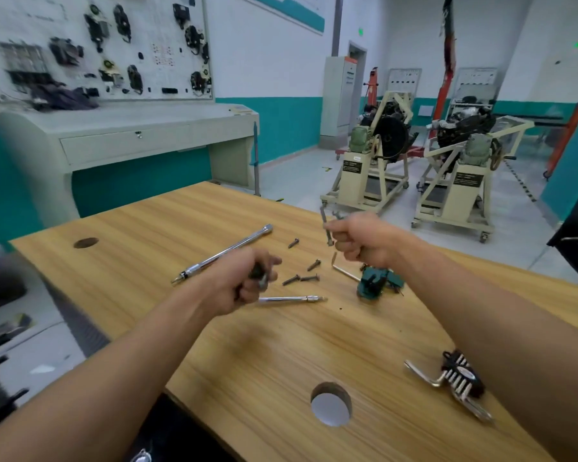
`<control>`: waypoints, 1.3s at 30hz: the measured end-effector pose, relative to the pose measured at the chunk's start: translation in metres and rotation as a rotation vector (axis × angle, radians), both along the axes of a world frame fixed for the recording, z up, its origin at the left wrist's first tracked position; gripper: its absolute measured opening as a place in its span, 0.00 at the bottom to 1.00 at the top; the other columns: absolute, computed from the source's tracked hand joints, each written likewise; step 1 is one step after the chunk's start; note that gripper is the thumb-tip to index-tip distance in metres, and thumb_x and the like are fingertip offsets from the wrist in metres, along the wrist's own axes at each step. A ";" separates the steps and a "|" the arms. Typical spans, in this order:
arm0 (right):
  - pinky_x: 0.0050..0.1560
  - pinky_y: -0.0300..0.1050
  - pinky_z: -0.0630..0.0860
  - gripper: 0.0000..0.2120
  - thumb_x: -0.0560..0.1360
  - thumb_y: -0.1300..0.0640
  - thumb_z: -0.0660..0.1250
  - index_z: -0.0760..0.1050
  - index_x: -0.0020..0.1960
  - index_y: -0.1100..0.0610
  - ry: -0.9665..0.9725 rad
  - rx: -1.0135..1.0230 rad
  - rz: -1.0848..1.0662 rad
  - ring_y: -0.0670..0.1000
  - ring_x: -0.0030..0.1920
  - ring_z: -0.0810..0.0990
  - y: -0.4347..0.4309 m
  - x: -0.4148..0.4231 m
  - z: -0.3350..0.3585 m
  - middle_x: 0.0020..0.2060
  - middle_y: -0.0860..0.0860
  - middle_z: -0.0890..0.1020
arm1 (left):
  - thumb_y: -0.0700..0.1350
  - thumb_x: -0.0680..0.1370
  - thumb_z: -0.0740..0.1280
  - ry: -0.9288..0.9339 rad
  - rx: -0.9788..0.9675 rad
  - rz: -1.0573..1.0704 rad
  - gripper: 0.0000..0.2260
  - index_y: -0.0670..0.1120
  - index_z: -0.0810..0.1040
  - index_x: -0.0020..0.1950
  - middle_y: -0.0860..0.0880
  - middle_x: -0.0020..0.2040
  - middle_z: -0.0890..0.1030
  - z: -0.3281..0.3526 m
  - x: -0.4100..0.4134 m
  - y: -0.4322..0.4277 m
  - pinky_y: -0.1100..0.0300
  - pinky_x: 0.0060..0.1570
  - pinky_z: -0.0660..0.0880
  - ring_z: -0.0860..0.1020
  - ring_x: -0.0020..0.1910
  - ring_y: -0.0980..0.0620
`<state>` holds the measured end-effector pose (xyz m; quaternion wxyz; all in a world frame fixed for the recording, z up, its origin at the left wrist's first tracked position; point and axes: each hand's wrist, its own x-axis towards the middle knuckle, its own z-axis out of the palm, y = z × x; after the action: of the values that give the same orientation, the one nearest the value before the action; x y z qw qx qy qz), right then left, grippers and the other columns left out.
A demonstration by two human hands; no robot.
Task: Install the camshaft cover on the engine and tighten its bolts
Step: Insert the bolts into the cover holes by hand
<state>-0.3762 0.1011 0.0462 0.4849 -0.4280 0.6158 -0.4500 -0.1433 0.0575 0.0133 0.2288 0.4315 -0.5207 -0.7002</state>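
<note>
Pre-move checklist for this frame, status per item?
1. Right hand grip on held bolt: ok.
2. Left hand grip on dark-handled tool: ok; tool type cannot tell, blurred.
3. All bolts picked up: not ok; four loose bolts lie on the table.
4. Long wrench at hand: ok, on the table beside the left hand.
5. Camshaft cover located: cannot tell; none visible here.

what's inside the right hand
The right hand grips long bolts; their ends stick out past the thumb. The curled fingers hide how many it holds.
</note>
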 end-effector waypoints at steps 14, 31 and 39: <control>0.26 0.36 0.50 0.10 0.80 0.56 0.63 0.69 0.40 0.52 -0.153 -0.122 0.622 0.42 0.23 0.57 0.008 0.184 0.093 0.25 0.45 0.62 | 0.46 0.83 0.64 0.144 -0.559 0.368 0.10 0.47 0.78 0.43 0.53 0.27 0.67 0.120 0.117 0.059 0.68 0.18 0.54 0.61 0.21 0.58; 0.24 0.28 0.64 0.12 0.77 0.56 0.71 0.83 0.37 0.60 0.242 -0.873 0.803 0.40 0.20 0.69 0.049 0.449 0.148 0.20 0.45 0.77 | 0.47 0.80 0.68 -0.277 -0.679 1.058 0.07 0.44 0.76 0.48 0.55 0.26 0.68 0.150 0.382 0.202 0.64 0.16 0.60 0.63 0.19 0.53; 0.22 0.30 0.64 0.16 0.78 0.53 0.69 0.80 0.32 0.56 0.920 -0.920 0.969 0.42 0.19 0.70 0.034 0.428 0.148 0.18 0.43 0.74 | 0.60 0.76 0.69 -1.206 -1.039 0.787 0.13 0.52 0.82 0.42 0.54 0.31 0.79 0.140 0.404 0.188 0.63 0.25 0.68 0.74 0.25 0.59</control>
<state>0.0514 0.1351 0.1939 0.0994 -0.9459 0.2531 -0.1772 0.2604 0.2451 0.1538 0.3067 0.7165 -0.6184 0.1006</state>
